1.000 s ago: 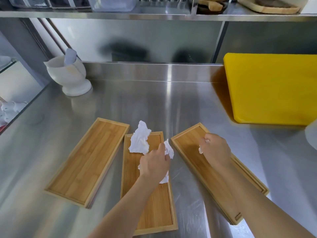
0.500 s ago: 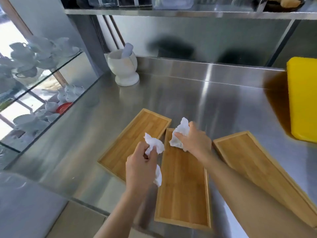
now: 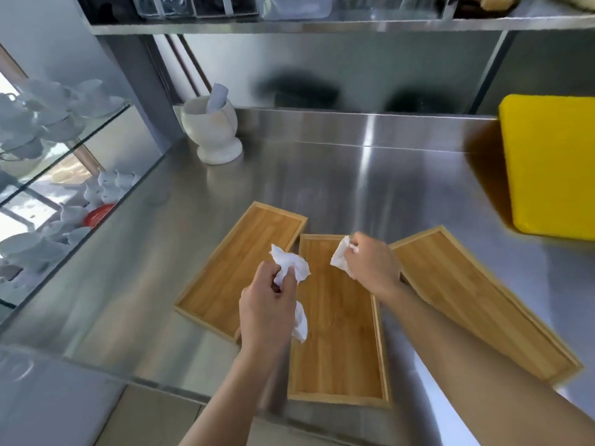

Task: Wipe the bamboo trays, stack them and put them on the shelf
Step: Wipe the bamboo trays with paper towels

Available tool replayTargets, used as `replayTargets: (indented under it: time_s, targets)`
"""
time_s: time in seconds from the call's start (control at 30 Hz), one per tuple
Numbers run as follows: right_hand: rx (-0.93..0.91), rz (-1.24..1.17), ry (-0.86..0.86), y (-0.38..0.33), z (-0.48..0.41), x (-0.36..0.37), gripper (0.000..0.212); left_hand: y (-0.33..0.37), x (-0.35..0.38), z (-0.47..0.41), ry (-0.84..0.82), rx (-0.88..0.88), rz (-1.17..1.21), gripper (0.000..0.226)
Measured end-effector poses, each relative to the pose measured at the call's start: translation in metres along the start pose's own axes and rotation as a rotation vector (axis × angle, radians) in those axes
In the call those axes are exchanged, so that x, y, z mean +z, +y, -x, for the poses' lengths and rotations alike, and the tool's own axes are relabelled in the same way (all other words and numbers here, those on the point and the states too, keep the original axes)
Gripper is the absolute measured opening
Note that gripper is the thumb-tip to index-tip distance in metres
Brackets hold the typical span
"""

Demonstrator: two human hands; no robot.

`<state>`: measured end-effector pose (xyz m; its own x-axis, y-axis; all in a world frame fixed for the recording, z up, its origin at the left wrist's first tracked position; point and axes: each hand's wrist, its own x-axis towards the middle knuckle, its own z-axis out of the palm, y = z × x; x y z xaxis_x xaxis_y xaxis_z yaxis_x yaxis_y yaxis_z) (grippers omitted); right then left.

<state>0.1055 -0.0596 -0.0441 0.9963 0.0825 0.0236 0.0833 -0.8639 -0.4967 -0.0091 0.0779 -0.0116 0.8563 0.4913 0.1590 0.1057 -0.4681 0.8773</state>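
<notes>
Three bamboo trays lying flat, unstacked, on the steel counter (image 3: 370, 175): left tray (image 3: 231, 272), middle tray (image 3: 338, 346), right tray (image 3: 476, 300). Left hand (image 3: 267, 313) is pinching a crumpled tissue (image 3: 289, 268); right hand (image 3: 370, 268) is gripping a second tissue wad (image 3: 341, 260) over the middle tray. Advice: press the wad flat, wipe along the grain, get into the rim corners, pin the tray with the other hand
</notes>
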Motion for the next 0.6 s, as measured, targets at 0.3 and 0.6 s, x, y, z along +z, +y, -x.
replayTargets:
  time_s: [0.3,0.6]
  targets:
    - [0.256,-0.092,0.241,0.085,0.08,-0.082,0.021,0.055,0.091,0.036,-0.369,0.164,0.059,0.028]
    - [0.682,0.023,0.476,0.195,0.225,-0.142,0.022,0.097,0.163,0.146,-0.765,0.298,0.103,0.027]
